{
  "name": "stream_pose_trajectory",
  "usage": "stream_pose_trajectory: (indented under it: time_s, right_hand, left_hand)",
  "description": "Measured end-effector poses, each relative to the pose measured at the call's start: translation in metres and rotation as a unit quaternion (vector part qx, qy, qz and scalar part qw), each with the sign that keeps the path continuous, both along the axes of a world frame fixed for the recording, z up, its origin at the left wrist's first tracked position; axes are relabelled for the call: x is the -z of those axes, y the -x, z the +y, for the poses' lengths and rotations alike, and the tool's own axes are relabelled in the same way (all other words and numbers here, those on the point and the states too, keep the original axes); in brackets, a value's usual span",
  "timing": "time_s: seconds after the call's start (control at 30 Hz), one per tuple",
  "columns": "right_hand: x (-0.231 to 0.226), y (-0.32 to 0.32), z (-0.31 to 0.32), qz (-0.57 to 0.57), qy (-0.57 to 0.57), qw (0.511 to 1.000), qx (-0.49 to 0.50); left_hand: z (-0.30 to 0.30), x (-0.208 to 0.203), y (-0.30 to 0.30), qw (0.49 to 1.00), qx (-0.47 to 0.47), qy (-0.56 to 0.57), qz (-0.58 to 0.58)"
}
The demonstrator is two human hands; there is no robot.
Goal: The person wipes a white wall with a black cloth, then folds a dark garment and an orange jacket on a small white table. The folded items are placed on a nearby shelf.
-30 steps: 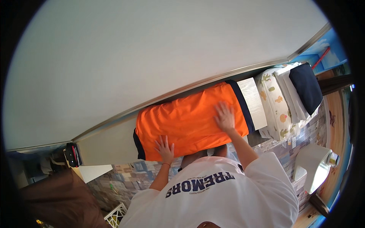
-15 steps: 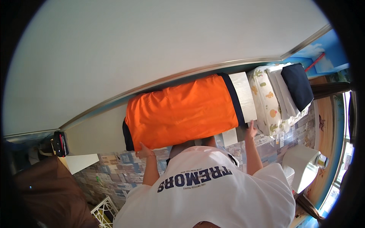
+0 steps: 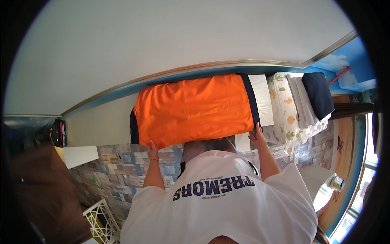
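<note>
A wide orange cloth [image 3: 195, 110] with dark navy bands at both ends lies spread, slightly wrinkled, over a long pale surface in front of me. Its exact kind I cannot make out. At its near left corner, my left hand [image 3: 153, 152] grips the near edge, the fingers partly hidden by the fabric. My right hand [image 3: 257, 137] is closed at the near right corner, where the navy band ends. Beyond that band, a white textured board or panel [image 3: 261, 99] shows from under the cloth.
To the right sits a cactus-print bundle [image 3: 280, 105] topped by folded white cloth [image 3: 301, 101] and folded navy cloth [image 3: 317, 95]. Dark folded items [image 3: 59, 132] stand at the far left. A brown cover [image 3: 44, 195], a white lattice basket [image 3: 99, 219] and a white chair-like piece [image 3: 319, 181] are lower down.
The view has shifted a little. My right hand has moved left and inward to the cloth's corner, and my left hand has stayed at the left corner. The cloth's near edge sits higher in view.
</note>
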State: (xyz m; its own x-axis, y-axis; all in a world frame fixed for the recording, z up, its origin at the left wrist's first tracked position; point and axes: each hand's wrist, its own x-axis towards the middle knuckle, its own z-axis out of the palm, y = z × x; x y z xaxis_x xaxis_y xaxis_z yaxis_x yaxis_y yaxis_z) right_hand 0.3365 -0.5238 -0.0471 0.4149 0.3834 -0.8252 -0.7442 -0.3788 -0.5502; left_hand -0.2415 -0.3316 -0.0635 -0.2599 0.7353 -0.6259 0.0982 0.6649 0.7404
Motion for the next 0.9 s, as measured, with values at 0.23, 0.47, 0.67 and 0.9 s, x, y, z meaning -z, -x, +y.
stream_pose_trajectory:
  time_s: [0.23,0.47,0.67,0.9]
  right_hand:
    - [0.011,-0.017,-0.013,-0.004,0.031,0.955,-0.294]
    - [-0.049,-0.026,-0.014,0.026,-0.090,0.940,-0.329]
    - [-0.119,-0.034,0.025,0.058,-0.190,0.954,-0.225]
    - [-0.156,-0.074,0.155,0.017,-0.320,0.940,-0.119]
  left_hand:
    - [-0.027,-0.031,-0.022,0.990,0.133,-0.037,-0.020]
    - [-0.035,-0.088,0.003,0.964,-0.028,-0.073,-0.256]
    - [0.014,-0.127,-0.017,0.932,-0.084,-0.042,-0.350]
    - [0.162,-0.162,-0.075,0.881,-0.129,-0.111,-0.441]
